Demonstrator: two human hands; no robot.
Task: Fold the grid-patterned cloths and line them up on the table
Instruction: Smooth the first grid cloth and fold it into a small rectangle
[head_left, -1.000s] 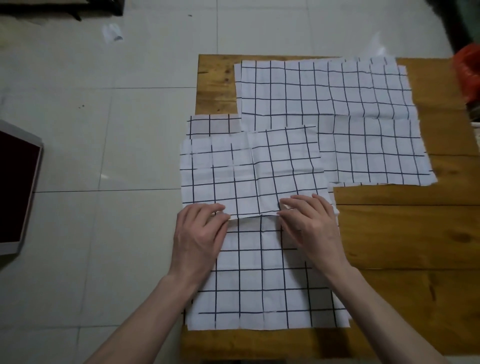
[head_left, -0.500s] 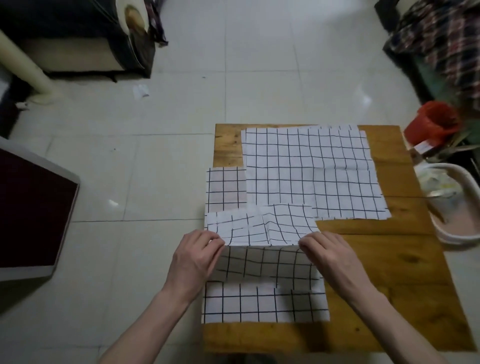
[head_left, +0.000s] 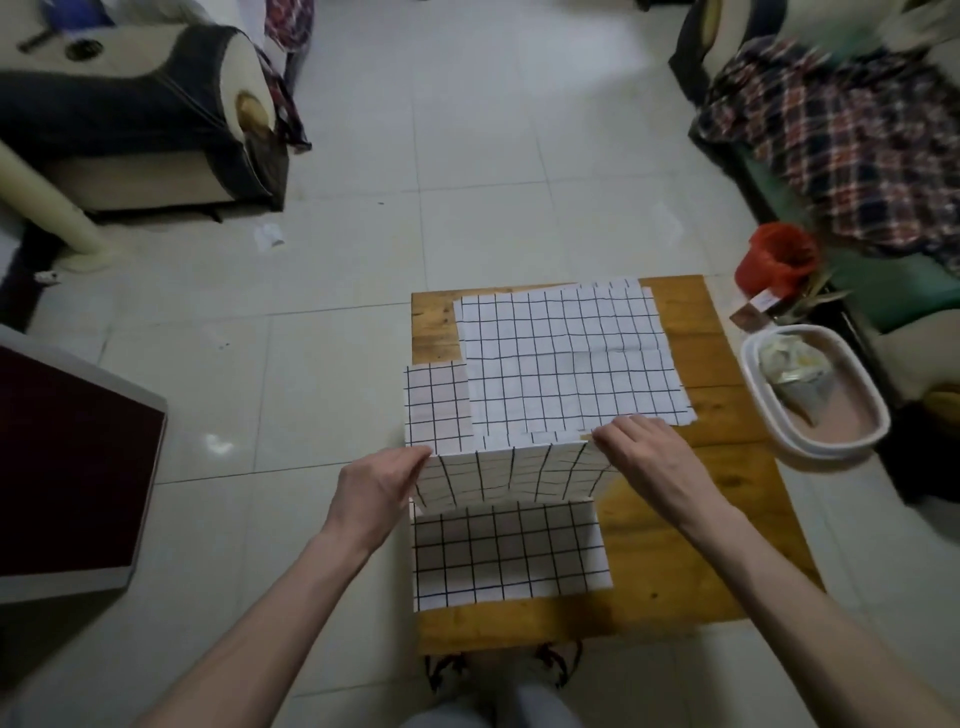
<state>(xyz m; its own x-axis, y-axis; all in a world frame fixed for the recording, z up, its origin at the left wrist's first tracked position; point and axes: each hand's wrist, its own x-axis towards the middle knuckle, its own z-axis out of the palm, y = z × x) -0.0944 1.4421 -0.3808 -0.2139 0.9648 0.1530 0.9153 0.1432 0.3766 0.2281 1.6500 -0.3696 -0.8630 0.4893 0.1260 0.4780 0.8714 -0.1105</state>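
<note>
- On the near half of the wooden table (head_left: 691, 530) lies the grid-patterned cloth (head_left: 511, 551) that is being folded; its near part is flat on the wood, and its far part is lifted up from the table.
- The left hand (head_left: 379, 480) pinches the left corner of the lifted edge, with the thumb and the fingers curled around the fabric.
- The right hand (head_left: 641, 449) holds the right corner of the same edge; its fingers are bent over the cloth and grip it.
- Between the two hands the lifted part hangs a little curved, so the grid lines look bent there.
- Behind the hands, a larger grid cloth (head_left: 566, 358) is spread flat on the far half of the table.
- Another grid cloth (head_left: 436, 405) shows at the left, partly under the larger one, and its left edge goes a little over the side of the table.
- Beside the table on the right, on the tiled floor, stands a white oval basin (head_left: 862, 410), and farther behind it a red bag (head_left: 776, 260).
</note>
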